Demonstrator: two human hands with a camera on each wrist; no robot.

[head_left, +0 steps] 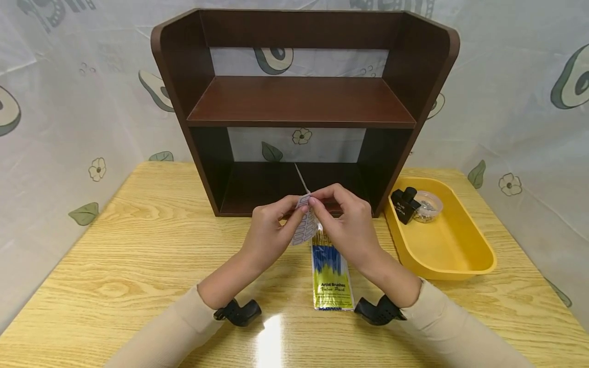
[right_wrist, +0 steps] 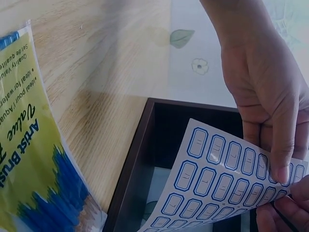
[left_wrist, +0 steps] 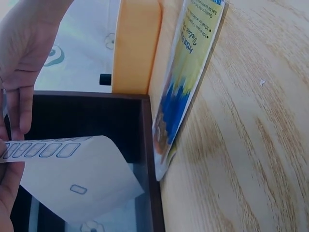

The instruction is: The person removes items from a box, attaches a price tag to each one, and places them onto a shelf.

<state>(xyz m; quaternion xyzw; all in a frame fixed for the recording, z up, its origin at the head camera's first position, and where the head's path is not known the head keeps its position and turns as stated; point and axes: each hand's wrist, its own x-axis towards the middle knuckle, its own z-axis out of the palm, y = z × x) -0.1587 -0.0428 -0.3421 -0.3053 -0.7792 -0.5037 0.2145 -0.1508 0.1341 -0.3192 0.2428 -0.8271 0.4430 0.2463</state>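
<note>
A white sheet of blue-bordered label stickers (head_left: 304,229) is held up in front of the shelf's lower compartment. My left hand (head_left: 271,232) pinches its upper edge between thumb and fingers. Close beside it, my right hand (head_left: 352,230) pinches the same edge, the fingertips of both hands almost meeting. In the right wrist view the sheet (right_wrist: 212,181) shows rows of labels and bends downward. The left wrist view shows its paler side (left_wrist: 82,179) with one small printed mark. Below the hands, a pack of artist brushes (head_left: 332,286) lies flat on the table.
A dark brown two-tier shelf (head_left: 301,102) stands at the back of the wooden table (head_left: 152,245). To the right is a yellow tray (head_left: 442,255) holding a black bottle (head_left: 405,205) and a round clear tub (head_left: 428,206) with small pieces. A patterned sheet hangs behind.
</note>
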